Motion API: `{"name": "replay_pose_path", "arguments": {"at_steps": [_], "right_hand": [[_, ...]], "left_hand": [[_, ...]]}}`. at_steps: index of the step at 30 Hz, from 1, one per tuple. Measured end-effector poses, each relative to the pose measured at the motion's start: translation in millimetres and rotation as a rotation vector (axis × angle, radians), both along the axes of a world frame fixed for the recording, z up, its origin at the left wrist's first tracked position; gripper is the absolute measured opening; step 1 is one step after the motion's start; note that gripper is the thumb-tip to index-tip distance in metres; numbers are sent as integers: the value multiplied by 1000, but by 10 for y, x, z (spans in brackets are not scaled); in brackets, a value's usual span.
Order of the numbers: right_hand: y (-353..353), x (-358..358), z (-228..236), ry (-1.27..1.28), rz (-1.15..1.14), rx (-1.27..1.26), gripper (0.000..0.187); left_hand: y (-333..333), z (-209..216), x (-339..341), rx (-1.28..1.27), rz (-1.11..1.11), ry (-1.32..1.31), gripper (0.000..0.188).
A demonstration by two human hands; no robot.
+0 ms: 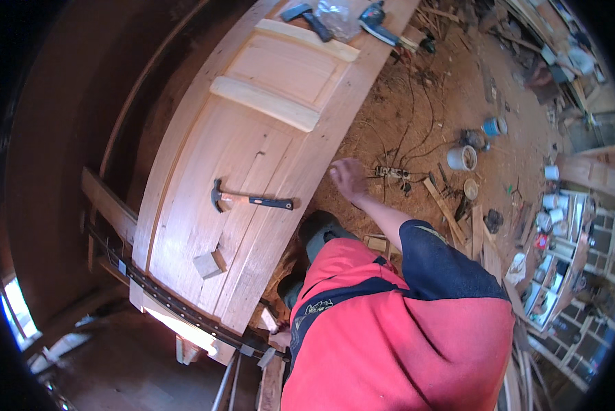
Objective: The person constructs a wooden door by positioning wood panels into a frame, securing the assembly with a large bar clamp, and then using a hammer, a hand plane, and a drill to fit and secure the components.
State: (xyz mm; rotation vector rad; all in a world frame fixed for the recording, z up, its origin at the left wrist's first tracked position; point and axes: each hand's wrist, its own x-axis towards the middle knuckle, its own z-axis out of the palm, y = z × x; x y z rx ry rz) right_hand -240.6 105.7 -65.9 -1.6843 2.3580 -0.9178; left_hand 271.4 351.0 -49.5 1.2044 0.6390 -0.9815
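Note:
A pale wooden panel door (194,161) lies flat, with a claw hammer (242,199) and a small wood block (210,264) resting on it. A long dark bar clamp (177,301) runs across the door's near end. My right hand (349,179) is at the door's right edge, fingers loosely stretched and holding nothing that shows; whether it touches the wood I cannot tell. Low beside my body, my left hand (280,337) is close to the clamp's right end. Its fingers are mostly hidden, and a pale piece of wood (269,320) is just above it.
At the door's far end lie a mallet (306,20), a clear plastic bag (338,20) and a power drill (378,25). Cords, wood offcuts (444,209) and a white bucket (462,158) are on the dirt floor to the right. A cluttered shelf (561,257) stands farther right.

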Motion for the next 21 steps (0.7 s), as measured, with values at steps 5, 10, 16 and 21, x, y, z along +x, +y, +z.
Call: {"name": "replay_pose_path", "arguments": {"at_steps": [5, 10, 16, 21], "right_hand": [[1224, -607, -613, -252, -496, 463, 37], [2138, -484, -874, -521, -388, 932, 41], [2446, -44, -788, -616, -387, 837, 38], [2262, 4, -516, -653, -368, 792, 31]], "left_hand": [[-1237, 978, -529, 169, -504, -480, 44], [-1990, 1273, -937, 216, -787, -794, 61], [-2422, 646, -1241, -149, -1721, -939, 62], [-2992, 795, -2360, -485, -2460, -752, 52]]}}
